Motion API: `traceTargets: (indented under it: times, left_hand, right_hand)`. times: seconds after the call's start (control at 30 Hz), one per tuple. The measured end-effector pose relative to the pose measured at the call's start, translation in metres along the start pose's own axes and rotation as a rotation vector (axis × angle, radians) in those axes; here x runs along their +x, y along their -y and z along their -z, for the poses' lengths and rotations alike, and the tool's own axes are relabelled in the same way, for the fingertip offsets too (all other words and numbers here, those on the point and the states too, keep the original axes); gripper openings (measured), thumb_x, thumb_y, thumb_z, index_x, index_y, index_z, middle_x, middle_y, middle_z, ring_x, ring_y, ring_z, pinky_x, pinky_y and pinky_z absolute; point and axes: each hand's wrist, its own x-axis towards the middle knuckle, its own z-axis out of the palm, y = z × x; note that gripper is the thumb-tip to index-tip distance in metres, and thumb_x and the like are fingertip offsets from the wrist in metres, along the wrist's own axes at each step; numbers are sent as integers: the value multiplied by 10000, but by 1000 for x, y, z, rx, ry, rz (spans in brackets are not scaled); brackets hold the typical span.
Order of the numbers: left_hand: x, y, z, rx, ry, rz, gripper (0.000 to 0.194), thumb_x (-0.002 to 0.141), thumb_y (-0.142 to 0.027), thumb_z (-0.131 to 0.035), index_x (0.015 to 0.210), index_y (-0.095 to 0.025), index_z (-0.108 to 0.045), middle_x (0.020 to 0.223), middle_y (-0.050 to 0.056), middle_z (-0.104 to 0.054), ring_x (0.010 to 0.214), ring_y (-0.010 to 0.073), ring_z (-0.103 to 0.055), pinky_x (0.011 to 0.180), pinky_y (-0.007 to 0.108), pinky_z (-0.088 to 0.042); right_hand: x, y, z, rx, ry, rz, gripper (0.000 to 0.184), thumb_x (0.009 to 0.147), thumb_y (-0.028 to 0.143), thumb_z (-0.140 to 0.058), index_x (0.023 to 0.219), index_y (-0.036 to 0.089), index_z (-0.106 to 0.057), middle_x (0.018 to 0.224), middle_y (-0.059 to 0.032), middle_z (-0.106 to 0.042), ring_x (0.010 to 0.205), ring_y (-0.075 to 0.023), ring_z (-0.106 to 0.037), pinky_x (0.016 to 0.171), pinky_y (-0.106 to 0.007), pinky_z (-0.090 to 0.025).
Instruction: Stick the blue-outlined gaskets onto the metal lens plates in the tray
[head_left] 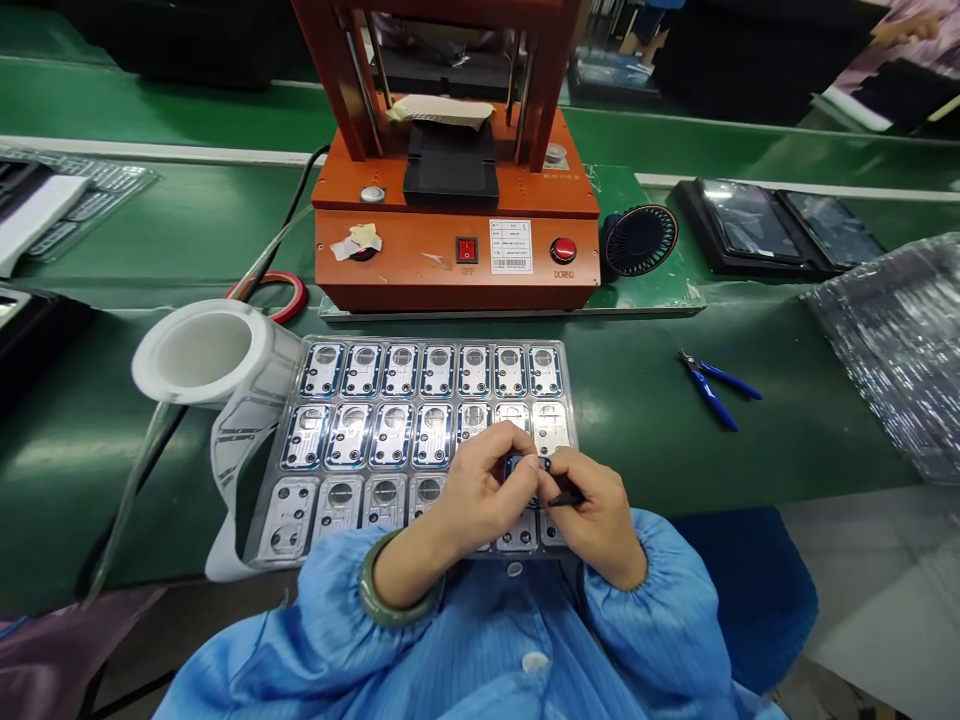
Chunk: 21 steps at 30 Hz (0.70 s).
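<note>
My left hand (480,490), with a green bangle at the wrist, pinches a small blue-edged part (523,464) between its fingertips. My right hand (592,518) grips a short black tool (566,497), whose tip lies close to that part. Both hands hover over the near side of a clear plastic tray (442,338). It holds rows of small metal plates, blue-rimmed in the far rows and plain silver in the nearest row (337,505). My hands hide several plates. A white roll of film (202,355) lies against the tray's left side, its strip running under the tray edge.
An orange bench press (457,250) stands beyond the tray, with a black fan (640,240) beside it. Blue-handled pliers (712,390) lie on the green bench to the right. Further right are black trays (772,228) and a clear bag (892,350).
</note>
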Motion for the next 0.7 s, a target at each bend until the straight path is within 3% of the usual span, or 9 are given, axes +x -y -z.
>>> traceTargets:
  times: [0.27,0.37,0.57,0.7]
  left_hand:
    - [-1,1,3,-57,-25,26,159,787,-161,-445,713,-172,-584,648,-6,-582,608,119,-543,580,240,-432]
    - [-1,-1,2,-162,-55,98,132,827,-210,-490,790,-171,-611,653,-3,-607,592,114,-560,551,225,-445]
    - [2,2,-1,-277,-267,194,169,864,-319,-546,915,-170,-608,693,-13,-620,410,44,-445,400,169,-378]
    - [3,3,-2,-296,-322,212,215,870,-363,-555,943,-167,-603,676,-26,-594,412,42,-472,394,153,-400]
  right_hand:
    - [-1,1,1,-15,-12,-57,248,870,214,-560,640,191,-470,569,58,-420,495,-77,-392,480,-202,-311]
    - [0,1,2,9,-46,-86,252,886,223,-531,643,192,-475,567,57,-425,501,-81,-399,485,-202,-319]
    - [-3,-1,5,72,14,-44,146,857,229,-553,720,189,-524,614,42,-472,519,-93,-421,486,-212,-337]
    - [-6,-4,5,74,62,-43,48,843,192,-554,797,185,-541,656,37,-490,531,-92,-434,496,-211,-345]
